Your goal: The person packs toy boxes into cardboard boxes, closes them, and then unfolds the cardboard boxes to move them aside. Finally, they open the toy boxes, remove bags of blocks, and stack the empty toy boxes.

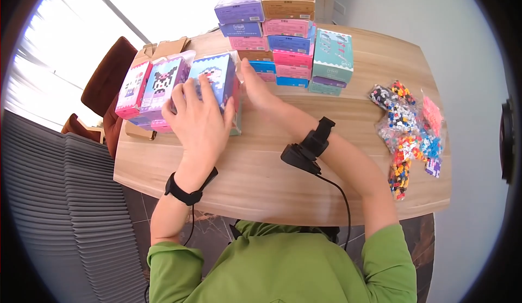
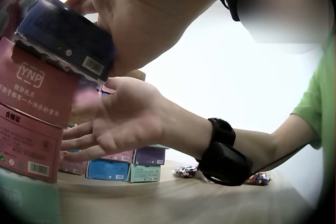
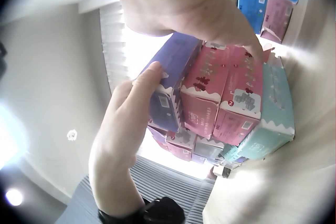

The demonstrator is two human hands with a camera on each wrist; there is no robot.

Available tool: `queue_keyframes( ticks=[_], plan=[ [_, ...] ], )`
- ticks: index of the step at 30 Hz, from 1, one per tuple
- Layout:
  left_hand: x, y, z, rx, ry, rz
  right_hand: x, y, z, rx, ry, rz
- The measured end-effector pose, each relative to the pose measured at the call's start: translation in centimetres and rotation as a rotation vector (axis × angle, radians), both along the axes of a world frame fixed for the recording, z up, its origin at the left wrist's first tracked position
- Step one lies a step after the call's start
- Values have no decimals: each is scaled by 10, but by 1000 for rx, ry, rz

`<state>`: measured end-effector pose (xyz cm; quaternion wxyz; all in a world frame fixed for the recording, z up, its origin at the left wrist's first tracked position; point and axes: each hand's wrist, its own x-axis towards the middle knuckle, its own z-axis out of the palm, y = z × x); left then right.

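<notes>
Spread over the top of a blue toy-block box (image 1: 220, 65), my left hand (image 1: 198, 121) has its fingers lying across the printed face. The left thumb reaches the box's near edge. Below that box are two pink boxes (image 3: 202, 90) and a teal box (image 3: 275, 111), stacked. My right hand (image 1: 256, 88) is held upright with extended fingers along the stack's right side, palm facing the boxes in the left wrist view. A purple box (image 1: 163, 80) with a black pixel figure and a pink box (image 1: 133, 88) sit left of the blue one.
A taller stack of boxes (image 1: 288, 42) stands at the back middle, with a teal box (image 1: 333, 55) on its right side. Clear bags of colourful blocks (image 1: 405, 123) lie on the wooden table's right. Brown cardboard (image 1: 168, 47) and a dark red chair (image 1: 109, 74) are at the left.
</notes>
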<state>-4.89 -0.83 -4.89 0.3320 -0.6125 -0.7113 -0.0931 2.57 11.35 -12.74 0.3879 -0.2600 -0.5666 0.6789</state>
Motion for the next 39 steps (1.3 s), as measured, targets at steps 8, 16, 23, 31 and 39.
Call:
queue_keyframes(
  ticks=[8, 16, 23, 31, 39],
  plan=[
    [-32, -16, 31, 318, -192, -203, -8, -23, 19, 321, -251, -90],
    [-210, -37, -8, 697, -1494, -238, 25, -23, 7, -94, -255, 96],
    [-215, -31, -52, 460, -2090, -146, -31, -41, -33, -334, 183, 140],
    [-218, -26, -50, 432, -1949, -64, -12, -31, -11, -152, -276, 93],
    [-169, -37, -4, 939, -1073, -246, 42, -37, 32, 410, -273, -165]
  ],
)
